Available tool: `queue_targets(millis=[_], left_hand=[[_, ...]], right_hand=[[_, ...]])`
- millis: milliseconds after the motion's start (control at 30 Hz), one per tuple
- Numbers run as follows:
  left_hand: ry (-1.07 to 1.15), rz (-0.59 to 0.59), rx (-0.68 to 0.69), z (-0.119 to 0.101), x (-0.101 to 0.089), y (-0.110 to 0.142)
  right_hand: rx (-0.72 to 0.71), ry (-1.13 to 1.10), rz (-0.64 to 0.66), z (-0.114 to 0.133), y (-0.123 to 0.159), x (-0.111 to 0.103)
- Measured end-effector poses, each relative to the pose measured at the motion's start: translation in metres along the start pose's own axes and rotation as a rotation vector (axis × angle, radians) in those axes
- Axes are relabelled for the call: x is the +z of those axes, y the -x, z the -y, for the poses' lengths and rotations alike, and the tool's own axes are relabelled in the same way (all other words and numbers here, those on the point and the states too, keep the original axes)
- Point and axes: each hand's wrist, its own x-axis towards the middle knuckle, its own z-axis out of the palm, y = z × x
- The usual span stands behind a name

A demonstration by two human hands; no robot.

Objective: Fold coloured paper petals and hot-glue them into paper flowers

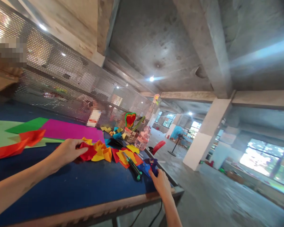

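Note:
My left hand [69, 153] is closed with its fingers pinching a red folded paper piece [88, 152] at the left end of a row of folded paper. Yellow folded paper [101, 152] sits right beside it. My right hand [161, 183] is at the table's right edge, its fingers closed around what looks like a blue glue gun [145, 168]; part of it is hidden by the hand. Between the hands lies a black and green utility knife [133, 166], resting partly on orange and yellow paper sheets [123, 158].
Purple paper [71, 130], green paper [29, 125] and orange folded paper [13, 149] lie on the blue table [85, 192]. A pink clear bottle [142, 140] stands near the right edge. A perforated metal screen [68, 91] runs along the back. Cables hang below the table.

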Motion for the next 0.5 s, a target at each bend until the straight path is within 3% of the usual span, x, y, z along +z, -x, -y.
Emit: queue_targets(millis=[67,133,200,300,400,500], left_hand=[[-0.006,0.009,-0.004,-0.002,0.001,0.002],[-0.014,0.028,0.010,-0.004,0.003,0.003],[-0.025,0.038,0.022,-0.006,0.004,0.005],[-0.022,0.035,0.018,-0.008,0.005,0.006],[-0.022,0.025,0.013,-0.010,0.003,0.006],[-0.030,0.026,0.074,-0.010,0.001,0.004]], right_hand=[[-0.015,0.021,-0.176,0.011,0.019,-0.012],[-0.177,-0.197,-0.262,0.035,0.034,-0.023],[-0.420,-0.527,-0.134,0.071,0.043,-0.030],[-0.587,-0.815,0.077,0.140,0.043,-0.027],[-0.678,-0.912,0.235,0.201,0.036,-0.009],[-0.687,-1.004,0.430,0.240,0.029,0.012]])
